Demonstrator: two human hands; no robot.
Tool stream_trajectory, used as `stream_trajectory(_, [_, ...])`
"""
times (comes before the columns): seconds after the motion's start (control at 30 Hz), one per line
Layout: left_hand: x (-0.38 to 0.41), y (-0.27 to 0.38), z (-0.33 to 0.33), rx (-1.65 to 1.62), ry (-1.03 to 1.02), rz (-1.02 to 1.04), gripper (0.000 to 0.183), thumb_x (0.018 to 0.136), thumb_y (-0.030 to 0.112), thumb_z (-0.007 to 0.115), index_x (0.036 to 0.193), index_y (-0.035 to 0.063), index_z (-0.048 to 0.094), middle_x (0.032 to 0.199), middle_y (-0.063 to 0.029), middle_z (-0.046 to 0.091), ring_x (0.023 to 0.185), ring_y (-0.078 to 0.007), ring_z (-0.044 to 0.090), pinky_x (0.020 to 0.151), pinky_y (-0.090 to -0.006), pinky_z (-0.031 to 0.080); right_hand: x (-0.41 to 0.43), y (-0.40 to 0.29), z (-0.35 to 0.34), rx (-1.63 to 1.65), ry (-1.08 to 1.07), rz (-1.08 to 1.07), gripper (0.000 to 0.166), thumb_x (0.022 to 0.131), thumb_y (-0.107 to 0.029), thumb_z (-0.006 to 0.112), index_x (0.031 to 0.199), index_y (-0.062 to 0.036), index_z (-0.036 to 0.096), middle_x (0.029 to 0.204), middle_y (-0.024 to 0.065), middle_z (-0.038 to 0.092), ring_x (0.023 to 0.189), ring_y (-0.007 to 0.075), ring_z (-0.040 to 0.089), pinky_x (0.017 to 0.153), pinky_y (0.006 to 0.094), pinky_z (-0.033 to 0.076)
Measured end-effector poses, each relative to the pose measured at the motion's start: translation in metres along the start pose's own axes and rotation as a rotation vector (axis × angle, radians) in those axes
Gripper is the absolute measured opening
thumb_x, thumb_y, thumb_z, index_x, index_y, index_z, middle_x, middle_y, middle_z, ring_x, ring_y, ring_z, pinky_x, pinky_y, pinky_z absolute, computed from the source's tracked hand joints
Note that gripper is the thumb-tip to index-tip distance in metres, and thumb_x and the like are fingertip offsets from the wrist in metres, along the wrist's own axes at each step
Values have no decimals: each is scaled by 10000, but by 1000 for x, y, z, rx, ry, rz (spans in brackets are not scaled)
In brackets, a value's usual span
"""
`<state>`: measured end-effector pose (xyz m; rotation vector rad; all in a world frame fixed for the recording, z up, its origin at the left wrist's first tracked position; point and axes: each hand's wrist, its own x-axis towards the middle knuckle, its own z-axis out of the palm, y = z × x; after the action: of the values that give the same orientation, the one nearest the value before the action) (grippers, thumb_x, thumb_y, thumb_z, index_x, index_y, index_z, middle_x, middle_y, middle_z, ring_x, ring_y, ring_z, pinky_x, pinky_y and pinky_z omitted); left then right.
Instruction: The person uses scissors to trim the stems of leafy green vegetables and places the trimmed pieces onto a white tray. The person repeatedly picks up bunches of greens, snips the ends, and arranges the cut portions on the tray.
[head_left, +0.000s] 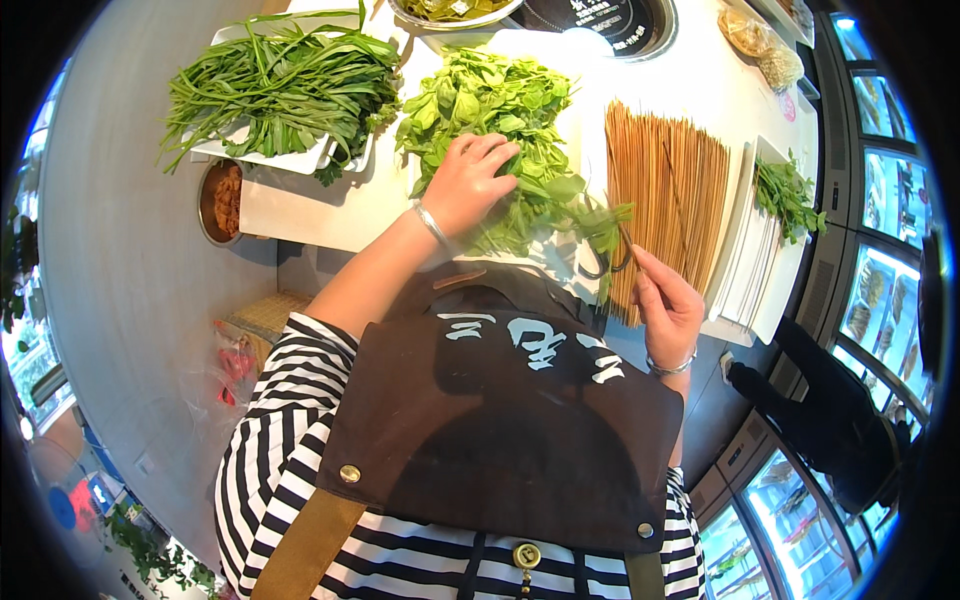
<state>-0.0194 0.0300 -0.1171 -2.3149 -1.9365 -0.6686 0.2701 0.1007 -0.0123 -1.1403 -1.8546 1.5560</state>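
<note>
My left hand lies on a heap of loose leafy greens in a white tray, its fingers bent down among the leaves. Whether it grips any leaf is hidden. Between thumb and fingers, my right hand pinches what looks like a thin bamboo skewer. Green leaves hang at the skewer's far end, close to the heap. Partly under those leaves is a pair of dark-handled scissors. Just beyond my right hand, a wide bundle of bamboo skewers lies side by side on the white table.
Long-leaved greens overfill trays at the left, above a metal bowl of reddish-brown food. A white tray at the right holds filled skewers. Bowls stand at the back. A person in dark clothes is near lit display fridges.
</note>
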Motion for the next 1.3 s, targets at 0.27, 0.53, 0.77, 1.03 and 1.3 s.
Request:
stream_trajectory(0.27, [1, -20, -2, 7, -63, 114, 210, 741, 85, 587, 944, 106, 639, 1118, -48, 596, 1115, -230, 518, 921, -401, 408, 2, -5, 4, -22, -27, -24, 256, 864, 9, 580, 1109, 9, 656, 785, 47, 626, 664, 76, 544, 607, 210, 437])
stream_trajectory(0.53, [19, -12, -34, -195, 303, -37, 217, 758, 50, 662, 969, 96, 639, 1073, -53, 599, 1025, -244, 551, 855, -363, 438, 4, -8, 11, -51, -43, -70, 263, 850, 20, 583, 1097, -10, 665, 719, 53, 598, 627, 102, 550, 573, 225, 432])
stream_trajectory(0.77, [31, 32, -63, -1033, 592, -564, 121, 929, 72, 568, 1023, 21, 624, 947, -37, 656, 813, -76, 604, 665, -184, 446, 13, -17, 23, -159, -188, -179, 270, 855, 27, 569, 1111, 9, 654, 727, 48, 591, 614, 89, 526, 567, 211, 414])
stream_trajectory(1.03, [27, 53, -72, -1298, 494, -711, 204, 853, -11, 638, 1055, 9, 623, 996, -53, 628, 883, -104, 603, 788, -227, 489, 23, -33, 42, -214, -163, -267, 310, 818, 31, 598, 1098, -81, 671, 676, 102, 576, 580, 210, 554, 559, 296, 444])
stream_trajectory(1.3, [20, 52, -77, -1092, 384, -627, 201, 812, -40, 660, 1005, 18, 665, 1129, -79, 498, 1024, -136, 528, 843, -253, 481, 23, -28, 41, -207, -110, -262, 301, 819, 31, 600, 1092, -74, 671, 670, 103, 568, 577, 212, 550, 552, 293, 440])
